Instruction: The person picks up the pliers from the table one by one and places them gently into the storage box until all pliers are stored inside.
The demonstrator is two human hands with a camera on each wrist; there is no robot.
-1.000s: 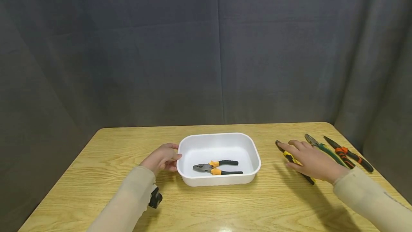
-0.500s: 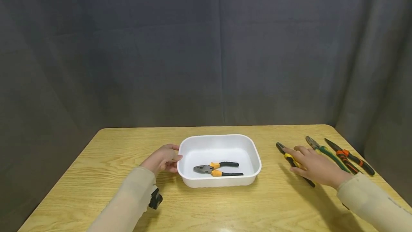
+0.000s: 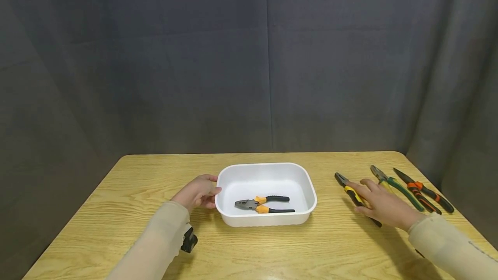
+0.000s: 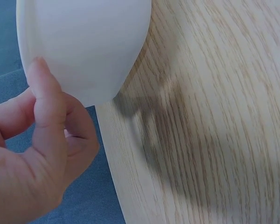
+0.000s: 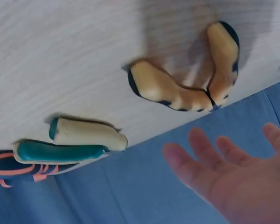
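Note:
My left hand [image 3: 196,191] pinches the left rim of a white plastic tray [image 3: 268,221], thumb on top and fingers beneath. In the left wrist view the left hand [image 4: 46,135] grips the tray's edge [image 4: 88,51]. Combination pliers with orange-and-black handles [image 3: 246,204] lie in the tray. Spread fingers of my right hand [image 3: 383,202] hover over pliers with yellow-and-black handles [image 3: 352,194], partly covering them. From the right wrist, that hand [image 5: 238,172] looks apart from the splayed handles of the yellow-and-black pliers [image 5: 151,84], palm holding nothing.
Green-and-yellow-handled pliers [image 3: 406,192] and long-nose pliers with orange-and-black handles [image 3: 420,195] lie at the right of the wooden table [image 3: 256,254]. A dark curtain [image 3: 249,64] hangs behind. A small black device [image 3: 189,240] sits at my left wrist.
My right hand has shifted slightly right and toward me, so more of the yellow-and-black pliers' head shows. The left hand keeps its grip on the tray, which stays put.

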